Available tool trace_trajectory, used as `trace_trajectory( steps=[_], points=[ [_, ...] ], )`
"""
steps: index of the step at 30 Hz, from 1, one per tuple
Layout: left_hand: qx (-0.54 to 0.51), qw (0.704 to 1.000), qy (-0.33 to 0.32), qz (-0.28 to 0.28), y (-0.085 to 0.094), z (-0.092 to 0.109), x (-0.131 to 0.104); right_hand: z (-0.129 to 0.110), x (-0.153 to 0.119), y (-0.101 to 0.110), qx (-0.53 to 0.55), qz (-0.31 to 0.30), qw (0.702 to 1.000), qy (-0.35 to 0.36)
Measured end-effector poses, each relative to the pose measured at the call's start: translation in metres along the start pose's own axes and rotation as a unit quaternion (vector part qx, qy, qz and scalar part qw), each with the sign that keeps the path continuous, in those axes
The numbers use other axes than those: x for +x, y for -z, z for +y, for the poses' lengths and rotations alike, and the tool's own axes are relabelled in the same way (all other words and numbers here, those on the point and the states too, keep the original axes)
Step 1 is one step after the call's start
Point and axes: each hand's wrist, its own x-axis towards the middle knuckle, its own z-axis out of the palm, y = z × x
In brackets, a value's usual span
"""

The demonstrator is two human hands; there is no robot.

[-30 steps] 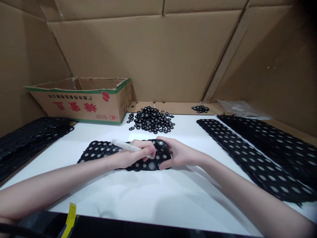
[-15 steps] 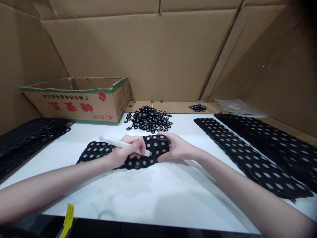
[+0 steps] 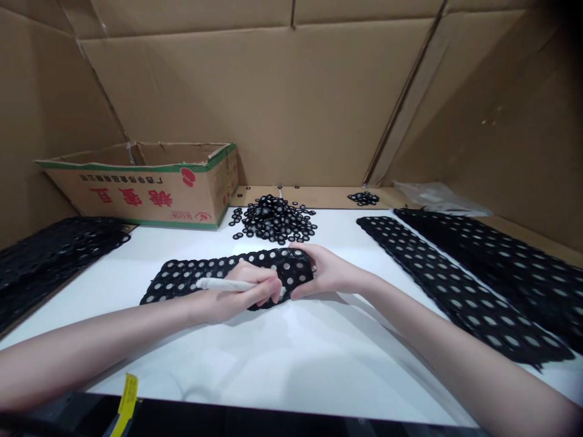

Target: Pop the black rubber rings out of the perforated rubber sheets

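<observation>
In the head view my left hand grips a white pen-like stick, its tip end pointing right and down. That tip touches or hovers just above a black strip with rows of pale round spots; I cannot tell which. The strip lies across the white table, its middle partly hidden by my left hand. Round the strip's right end my right hand is wrapped, fingers at the far edge and thumb at the near one.
Behind the strip is a heap of small black rings, with a smaller ring pile farther right. Black spotted sheets lie at the right, more black sheets at the left. A cardboard box stands back left; a plastic bag, back right.
My left hand has slid a little right and down along the strip, and the white stick now lies flatter. The right hand has stayed at the strip's end.
</observation>
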Motion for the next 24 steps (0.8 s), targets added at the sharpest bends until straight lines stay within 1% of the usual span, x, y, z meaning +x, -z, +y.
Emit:
trace_trajectory(
  steps=[4, 6, 10, 12, 16, 18, 20, 24],
  points=[
    [-0.011, 0.999, 0.030, -0.027, 0.0006, 0.0058, 0.0021, 0.0012, 0.0002, 0.0006, -0.008, -0.010, 1.000, 0.015],
    [-0.017, 0.998, 0.034, -0.042, 0.0007, 0.0072, 0.0029, 0.0011, 0.0001, 0.0004, -0.011, -0.008, 1.000, 0.022],
    [-0.013, 0.998, 0.002, -0.066, 0.0001, 0.0053, 0.0029, -0.0007, -0.0003, -0.0004, -0.001, -0.014, 1.000, 0.018],
    [-0.019, 0.997, -0.004, -0.071, -0.0004, 0.0041, 0.0024, -0.0017, -0.0004, -0.0008, 0.009, -0.014, 1.000, 0.013],
    [-0.063, 0.994, 0.050, -0.075, -0.0011, 0.0060, 0.0015, -0.0024, -0.0004, -0.0010, 0.013, -0.014, 1.000, 0.018],
    [-0.079, 0.992, 0.066, -0.076, -0.0016, 0.0076, 0.0015, -0.0025, -0.0001, -0.0013, 0.020, -0.018, 0.999, 0.027],
    [-0.075, 0.992, 0.061, -0.080, -0.0027, 0.0080, 0.0020, -0.0030, 0.0003, -0.0019, 0.023, -0.019, 0.999, 0.031],
    [-0.045, 0.994, 0.030, -0.092, -0.0055, 0.0059, 0.0039, -0.0043, 0.0007, -0.0036, 0.017, -0.018, 0.999, 0.029]
  ],
)
